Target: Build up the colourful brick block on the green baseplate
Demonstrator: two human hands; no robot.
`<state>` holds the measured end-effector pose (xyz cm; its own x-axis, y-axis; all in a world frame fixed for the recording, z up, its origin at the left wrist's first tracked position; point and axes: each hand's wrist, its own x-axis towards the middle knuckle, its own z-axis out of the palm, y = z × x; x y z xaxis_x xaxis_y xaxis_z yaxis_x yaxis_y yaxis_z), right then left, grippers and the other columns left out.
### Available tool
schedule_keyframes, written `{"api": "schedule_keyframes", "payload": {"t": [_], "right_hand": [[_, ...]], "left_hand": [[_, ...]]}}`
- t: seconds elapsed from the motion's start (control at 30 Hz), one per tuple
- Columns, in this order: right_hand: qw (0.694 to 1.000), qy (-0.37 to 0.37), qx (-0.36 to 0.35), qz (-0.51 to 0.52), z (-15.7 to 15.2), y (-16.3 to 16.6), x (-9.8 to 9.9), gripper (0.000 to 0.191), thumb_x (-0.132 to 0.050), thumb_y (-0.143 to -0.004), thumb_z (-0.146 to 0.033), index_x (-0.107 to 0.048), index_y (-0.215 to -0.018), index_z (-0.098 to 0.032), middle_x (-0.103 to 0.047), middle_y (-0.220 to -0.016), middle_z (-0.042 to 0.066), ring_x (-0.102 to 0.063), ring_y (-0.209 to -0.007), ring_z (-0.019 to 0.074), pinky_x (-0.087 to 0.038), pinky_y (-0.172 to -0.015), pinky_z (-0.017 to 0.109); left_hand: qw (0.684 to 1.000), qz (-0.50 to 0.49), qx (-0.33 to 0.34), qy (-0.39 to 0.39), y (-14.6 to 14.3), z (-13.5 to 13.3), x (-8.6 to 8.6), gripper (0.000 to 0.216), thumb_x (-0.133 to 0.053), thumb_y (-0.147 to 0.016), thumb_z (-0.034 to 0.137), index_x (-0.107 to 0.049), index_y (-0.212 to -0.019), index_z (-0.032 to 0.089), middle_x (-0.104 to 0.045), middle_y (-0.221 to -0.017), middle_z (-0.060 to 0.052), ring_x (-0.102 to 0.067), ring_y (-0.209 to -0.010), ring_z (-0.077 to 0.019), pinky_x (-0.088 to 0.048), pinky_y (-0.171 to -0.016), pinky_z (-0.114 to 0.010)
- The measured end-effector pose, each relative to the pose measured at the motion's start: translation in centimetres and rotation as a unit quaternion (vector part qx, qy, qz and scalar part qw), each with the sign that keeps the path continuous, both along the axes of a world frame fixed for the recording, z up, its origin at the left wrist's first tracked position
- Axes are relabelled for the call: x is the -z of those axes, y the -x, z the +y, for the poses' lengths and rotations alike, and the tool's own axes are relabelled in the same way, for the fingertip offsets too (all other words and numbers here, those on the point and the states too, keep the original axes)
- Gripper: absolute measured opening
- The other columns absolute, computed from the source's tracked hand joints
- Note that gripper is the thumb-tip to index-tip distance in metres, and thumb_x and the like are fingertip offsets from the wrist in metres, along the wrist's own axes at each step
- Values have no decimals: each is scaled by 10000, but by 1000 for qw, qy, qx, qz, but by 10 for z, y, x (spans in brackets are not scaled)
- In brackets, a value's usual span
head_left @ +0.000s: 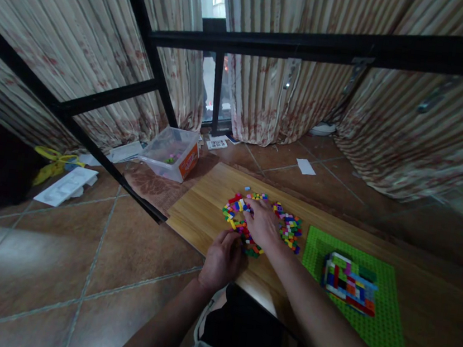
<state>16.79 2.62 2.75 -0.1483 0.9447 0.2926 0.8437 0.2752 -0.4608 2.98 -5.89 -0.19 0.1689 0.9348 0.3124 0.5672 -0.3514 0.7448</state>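
Note:
A loose heap of small coloured toy building bricks [292, 226] lies on the wooden board, in red, yellow, blue, green, white and other colours. Over the heap's middle reaches my right hand [262, 222], its thumb and fingers apart and bent down among the bricks. My left hand [222, 258] rests at the near left edge of the heap with its fingers curled together; whatever they hold is too small to make out. To the right, a multicoloured brick build [350, 284] sits on a green studded baseplate [392, 328].
The long wooden board [198, 203] stands before my lap. Beyond its left end is a clear plastic tub [160, 167] with a few bricks inside. A white tray [65, 187] lies on the tiled floor. Black metal bars [272, 48] and striped curtains [257, 98] stand behind.

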Motion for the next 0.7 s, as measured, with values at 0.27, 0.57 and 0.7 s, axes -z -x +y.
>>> {"api": "schedule_keyframes", "payload": {"t": [0.27,0.57,0.7], "right_hand": [[987,2,-18,160,-6,-6,0,156,-556,-849,-199,-699,-910,-208,-688,-982,81,-597,-958,236,-437,-899,380],[645,229,6,729,-103,-25,-12,190,-772,-711,-311,-725,-882,-246,-664,-752,-27,-543,-653,94,-439,-649,236],[577,234,40,782,-126,-28,-8,180,-799,-684,-278,-738,-848,-236,-679,-758,-16,-542,-648,88,-444,-634,227]], "left_hand": [[995,-86,-7,47,6,0,-6,287,-542,-804,117,-602,-1076,189,-616,-1072,-89,-599,-982,-191,-488,-876,-334],[840,-442,57,310,-28,0,-46,297,-652,-802,422,-671,-966,175,-673,-870,-33,-604,-777,-141,-475,-755,-267],[749,-509,98,412,-47,-10,-56,225,-727,-750,357,-660,-798,148,-622,-693,4,-558,-613,-91,-459,-660,-229]]}}
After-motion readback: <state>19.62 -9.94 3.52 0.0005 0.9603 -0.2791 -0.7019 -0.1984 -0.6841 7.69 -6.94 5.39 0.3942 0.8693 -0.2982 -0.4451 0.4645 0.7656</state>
